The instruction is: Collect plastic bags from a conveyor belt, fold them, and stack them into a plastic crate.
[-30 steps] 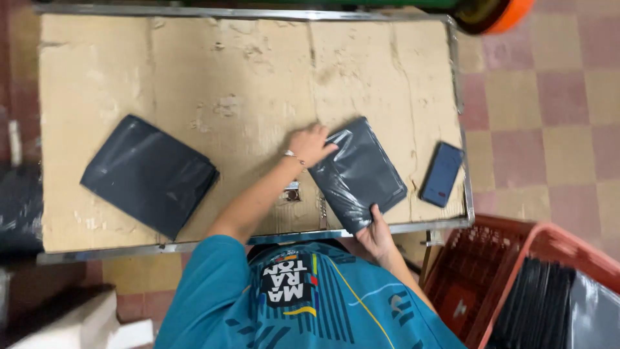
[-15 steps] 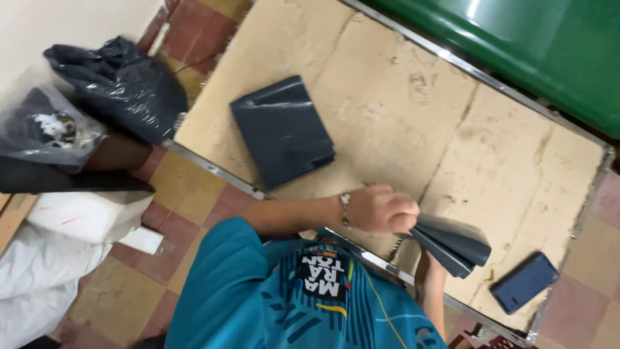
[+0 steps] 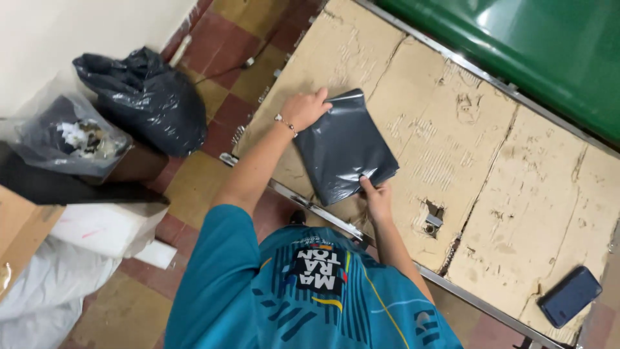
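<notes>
A flat stack of dark grey plastic bags (image 3: 345, 152) lies on the cardboard-covered table (image 3: 504, 194), near its left end. My left hand (image 3: 303, 110), with a bracelet on the wrist, grips the stack's far left corner. My right hand (image 3: 376, 197) pinches the stack's near edge, close to the table's metal rim (image 3: 452, 284). Both hands touch the top bag. My teal shirt fills the bottom of the view.
A dark blue phone (image 3: 569, 296) lies at the table's near right corner. The cardboard has a torn hole (image 3: 433, 221). A green surface (image 3: 516, 45) runs behind the table. On the tiled floor at left stand a black rubbish bag (image 3: 145, 97), a clear bag of scraps (image 3: 64, 136) and white bags (image 3: 39, 291).
The folded grey bag held near the phone has been carried left and set on the other grey stack. Both hands now rest on it. The view swung left.
</notes>
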